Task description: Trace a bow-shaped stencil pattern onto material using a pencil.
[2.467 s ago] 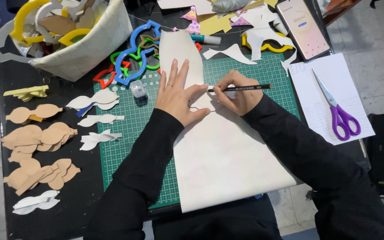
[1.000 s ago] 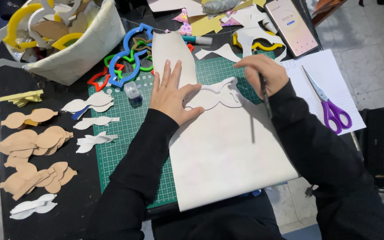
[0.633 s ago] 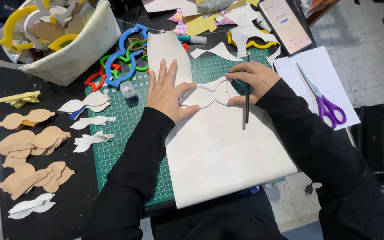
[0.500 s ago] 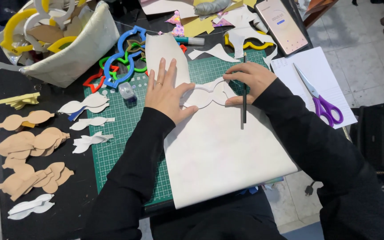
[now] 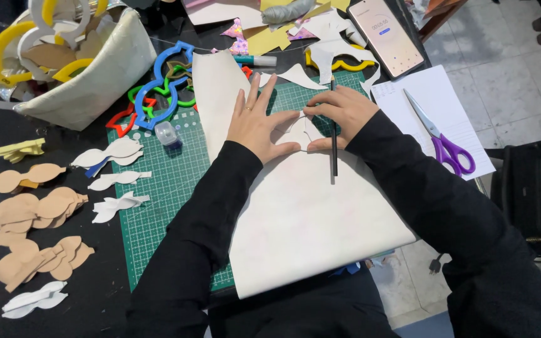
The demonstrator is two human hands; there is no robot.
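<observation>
Two hands pin a white bow-shaped paper template (image 5: 300,130) onto a large cream sheet (image 5: 308,213). Left hand (image 5: 259,122) presses with fingers spread; right hand (image 5: 340,112) pinches a black pencil (image 5: 334,141). Tracing goes best with the template held flat and motionless.

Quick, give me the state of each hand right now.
Left hand: open, fingers spread, pressing flat on the white template.
Right hand: closed around a black pencil, fingertips on the template.

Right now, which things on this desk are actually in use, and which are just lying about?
In use: left hand pressing the white template onto the cream sheet; right hand holding the pencil; green cutting mat.

Lying about: purple scissors, phone, tan cutouts, coloured outline stencils, glue stick.
</observation>
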